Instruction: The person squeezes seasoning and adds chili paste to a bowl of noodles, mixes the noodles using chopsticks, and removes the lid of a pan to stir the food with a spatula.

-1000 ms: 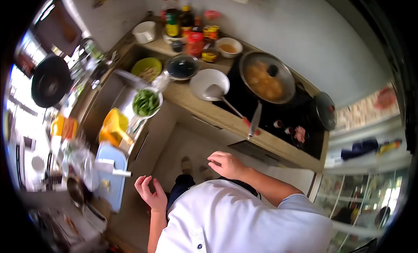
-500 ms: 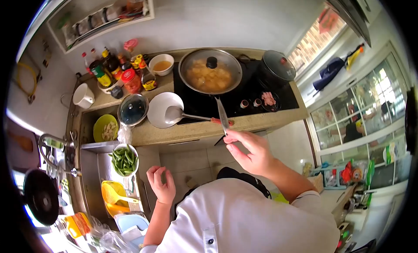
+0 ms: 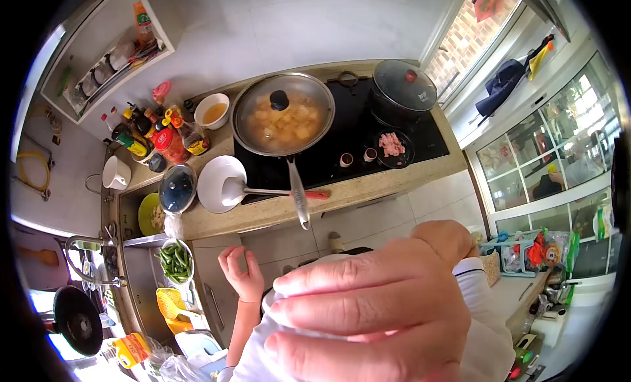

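Note:
Close to the camera, my right hand fills the lower middle, fingers stretched and slightly apart, thumb hidden. Nothing shows in it. My left hand hangs loosely curled before my body, fingers apart and empty, near the bowl of green peppers. Ahead on the cooktop, a frying pan has its glass lid on, with yellowish chunks in liquid underneath. The pan's handle points toward me and nothing touches it. A ladle rests with its head in a white bowl, its red-ended handle passing beneath the pan handle.
Behind right stands a lidded black pot, with a small dish of pink raw meat before it. Seasoning bottles crowd the counter's left. At left, the sink holds a yellow slotted scoop. A glazed door is at right.
My right hand has left the pan handle and come up close to the camera, its fingers straightening. The view has shifted a little. My left hand stays near the same place.

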Demonstrator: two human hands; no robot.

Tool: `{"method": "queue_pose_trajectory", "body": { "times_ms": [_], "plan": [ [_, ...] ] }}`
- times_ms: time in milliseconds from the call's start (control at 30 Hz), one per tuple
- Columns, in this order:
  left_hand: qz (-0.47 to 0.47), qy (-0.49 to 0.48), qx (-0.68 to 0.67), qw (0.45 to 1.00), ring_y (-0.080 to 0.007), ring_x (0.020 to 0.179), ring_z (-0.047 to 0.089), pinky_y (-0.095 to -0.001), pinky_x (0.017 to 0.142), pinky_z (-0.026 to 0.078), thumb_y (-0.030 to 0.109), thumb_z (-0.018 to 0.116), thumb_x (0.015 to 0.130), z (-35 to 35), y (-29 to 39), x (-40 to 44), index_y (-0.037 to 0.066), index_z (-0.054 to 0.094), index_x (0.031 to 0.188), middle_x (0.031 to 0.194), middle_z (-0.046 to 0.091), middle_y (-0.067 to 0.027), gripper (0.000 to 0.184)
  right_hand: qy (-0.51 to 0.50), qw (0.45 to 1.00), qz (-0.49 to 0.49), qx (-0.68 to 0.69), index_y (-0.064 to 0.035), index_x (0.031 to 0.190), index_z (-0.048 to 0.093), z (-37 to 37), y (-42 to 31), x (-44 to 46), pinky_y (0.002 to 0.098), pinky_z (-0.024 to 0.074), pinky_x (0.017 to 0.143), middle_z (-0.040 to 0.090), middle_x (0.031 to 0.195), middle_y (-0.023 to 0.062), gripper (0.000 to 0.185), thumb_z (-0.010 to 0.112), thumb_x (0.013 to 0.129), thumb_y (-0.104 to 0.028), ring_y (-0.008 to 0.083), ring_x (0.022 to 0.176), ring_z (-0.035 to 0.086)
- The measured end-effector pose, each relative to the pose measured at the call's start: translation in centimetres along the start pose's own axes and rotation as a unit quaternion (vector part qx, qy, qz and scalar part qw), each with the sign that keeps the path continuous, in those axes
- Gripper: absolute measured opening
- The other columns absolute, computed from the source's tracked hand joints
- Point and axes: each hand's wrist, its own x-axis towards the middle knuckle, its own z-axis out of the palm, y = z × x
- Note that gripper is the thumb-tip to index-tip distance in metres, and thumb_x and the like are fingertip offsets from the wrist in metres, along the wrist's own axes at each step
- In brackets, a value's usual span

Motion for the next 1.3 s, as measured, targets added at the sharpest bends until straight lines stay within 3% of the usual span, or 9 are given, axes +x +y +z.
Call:
{"method": "queue_pose_trajectory", "body": {
  "times_ms": [233, 433, 533, 667, 767, 800, 967, 1067, 1300],
  "plan": [
    [-0.058, 0.048, 0.014, 0.997, -0.0291, 0.091, 0.055, -0.0395, 0.081, 0.046, -0.003, 0.061, 0.083, 3.9, 2.3, -0.7, 0.001, 0.059, 0.098, 0.103, 0.056, -0.0147, 0.016, 0.025, 0.994, 0.020, -0.105, 0.0036, 0.104, 0.063, -7.8, 3.9, -4.8, 0.0334, 0.0518, 0.055, 0.062, 0.080, 0.0090, 0.031, 0.074, 0.076, -0.005, 0.0230, 0.060, 0.060],
    [-0.083, 0.066, 0.013, 0.994, -0.0217, 0.086, 0.052, -0.0326, 0.076, 0.045, -0.001, 0.061, 0.087, 4.8, -0.9, -3.3, 0.000, 0.059, 0.101, 0.102, 0.054, -0.0116, 0.014, -0.026, 0.903, 0.311, -0.294, -0.0007, 0.096, 0.064, -11.1, 10.6, -20.5, 0.0354, 0.0478, 0.050, 0.062, 0.077, 0.0108, 0.019, 0.071, 0.079, -0.005, 0.0278, 0.059, 0.060],
    [-0.105, 0.044, 0.010, 0.993, -0.0234, 0.083, 0.053, -0.0347, 0.074, 0.046, -0.003, 0.061, 0.084, 4.6, -2.3, -2.9, 0.001, 0.059, 0.099, 0.099, 0.056, -0.0115, 0.016, -0.072, 0.867, 0.410, -0.274, -0.0012, 0.093, 0.065, -10.3, 10.8, -27.9, 0.0369, 0.0484, 0.053, 0.064, 0.078, 0.0111, 0.013, 0.068, 0.082, -0.007, 0.0292, 0.062, 0.062],
    [-0.118, -0.007, -0.008, 0.993, -0.0201, 0.076, 0.055, -0.0318, 0.070, 0.047, -0.005, 0.062, 0.082, 5.1, -3.4, -1.0, 0.000, 0.063, 0.100, 0.094, 0.058, -0.0092, 0.019, -0.070, 0.832, 0.483, -0.265, -0.0009, 0.091, 0.065, -8.0, 9.6, -29.0, 0.0378, 0.0490, 0.058, 0.064, 0.078, 0.0115, 0.013, 0.065, 0.085, -0.012, 0.0297, 0.067, 0.062],
    [-0.112, -0.029, -0.069, 0.991, -0.0131, 0.074, 0.057, -0.0266, 0.068, 0.048, -0.001, 0.065, 0.085, 6.0, -3.9, 1.0, -0.001, 0.066, 0.098, 0.088, 0.060, -0.0058, 0.014, -0.064, 0.839, 0.478, -0.252, 0.0002, 0.093, 0.065, -6.5, 9.6, -28.3, 0.0374, 0.0489, 0.058, 0.064, 0.079, 0.0132, 0.013, 0.065, 0.085, -0.011, 0.0299, 0.067, 0.062],
    [-0.123, -0.044, -0.088, 0.988, -0.0100, 0.067, 0.058, -0.0254, 0.061, 0.049, 0.000, 0.068, 0.085, 6.1, -3.8, 1.7, -0.002, 0.067, 0.096, 0.080, 0.063, -0.0050, 0.012, -0.066, 0.841, 0.475, -0.250, 0.0002, 0.093, 0.065, -6.0, 9.6, -28.4, 0.0374, 0.0489, 0.058, 0.064, 0.079, 0.0132, 0.013, 0.065, 0.085, -0.011, 0.0299, 0.067, 0.062],
    [-0.216, -0.100, -0.153, 0.959, -0.0088, 0.055, 0.056, -0.0256, 0.050, 0.046, 0.008, 0.066, 0.090, 5.9, -4.3, 2.6, -0.002, 0.068, 0.088, 0.067, 0.063, -0.0051, 0.011, -0.010, 0.835, 0.499, -0.233, 0.0016, 0.097, 0.065, -4.1, 9.5, -28.7, 0.0336, 0.0497, 0.059, 0.064, 0.080, 0.0142, 0.014, 0.065, 0.087, -0.008, 0.0269, 0.069, 0.063],
    [-0.211, -0.192, -0.124, 0.950, -0.0099, 0.052, 0.055, -0.0260, 0.049, 0.046, 0.029, 0.057, 0.098, 5.4, -6.1, 2.3, -0.003, 0.067, 0.080, 0.059, 0.060, -0.0049, 0.038, 0.001, 0.822, 0.521, -0.230, 0.0014, 0.099, 0.065, -3.5, 9.3, -28.4, 0.0318, 0.0503, 0.060, 0.064, 0.081, 0.0128, 0.016, 0.065, 0.087, -0.009, 0.0247, 0.068, 0.064],
    [-0.321, -0.193, -0.145, 0.916, -0.0101, 0.051, 0.055, -0.0269, 0.050, 0.047, 0.033, 0.054, 0.099, 5.5, -12.7, -2.7, -0.003, 0.067, 0.079, 0.059, 0.061, -0.0040, 0.042, -0.036, 0.798, 0.550, -0.241, 0.0009, 0.098, 0.067, -4.4, 10.4, -29.6, 0.0321, 0.0503, 0.061, 0.065, 0.082, 0.0132, 0.016, 0.066, 0.086, -0.010, 0.0243, 0.067, 0.063]
  ]
}}
